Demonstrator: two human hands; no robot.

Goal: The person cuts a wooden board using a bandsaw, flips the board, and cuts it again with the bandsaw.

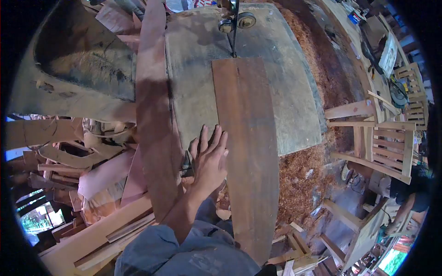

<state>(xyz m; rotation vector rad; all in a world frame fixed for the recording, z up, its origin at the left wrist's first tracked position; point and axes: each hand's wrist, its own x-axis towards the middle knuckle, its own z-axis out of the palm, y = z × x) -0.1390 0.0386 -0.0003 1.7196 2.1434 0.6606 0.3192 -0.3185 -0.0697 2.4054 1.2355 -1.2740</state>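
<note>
A long reddish-brown board [251,138] lies lengthwise on the worn saw table [294,106], its near end reaching down toward my body. The far end meets the thin upright band saw blade [235,32], which runs between two round guide rollers [246,20]. My left hand [209,156] rests at the board's left edge, fingers stretched forward and slightly apart, touching the board without wrapping round it. My right hand does not show; the near end of the board runs to the lower edge of the view.
A long plank [154,101] stands along the table's left side. Stacked lumber and cut offcuts [106,175] fill the left. Sawdust [299,184] covers the floor at right, near wooden chair frames [389,147]. Another person's arm [403,214] is at far right.
</note>
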